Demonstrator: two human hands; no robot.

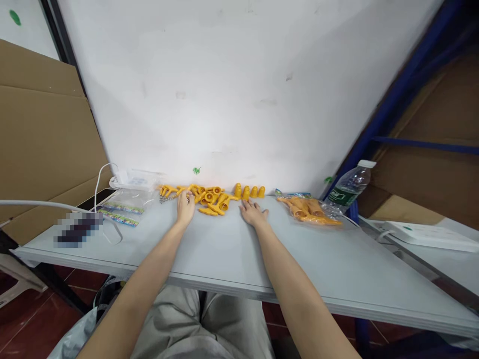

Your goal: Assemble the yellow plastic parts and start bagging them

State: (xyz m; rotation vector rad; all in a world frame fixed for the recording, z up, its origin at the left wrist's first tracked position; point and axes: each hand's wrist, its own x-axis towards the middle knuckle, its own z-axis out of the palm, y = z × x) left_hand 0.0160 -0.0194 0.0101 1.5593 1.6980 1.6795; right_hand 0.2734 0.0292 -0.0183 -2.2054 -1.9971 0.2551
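My left hand (185,209) is at the left part of a pile of yellow plastic parts (209,197), its fingers curled together. A small dark, shiny bit shows at its fingertips, too small to name. Small metallic pieces (163,199), perhaps screws, lie beside forked yellow parts (170,191) to its left. The pile has hollow cup-like pieces and flat pointed ones. My right hand (253,213) lies palm down on the table with fingers spread, its fingertips close to a row of several upright yellow thimble-shaped pieces (246,192). Nothing shows in it.
A clear bag of yellow parts (309,209) lies at the right, beside a tilted water bottle (350,187). Clear bags with coloured headers (123,212), a phone (97,199) and a white cable (56,203) are at the left. A white panel (239,99) closes the table's back.
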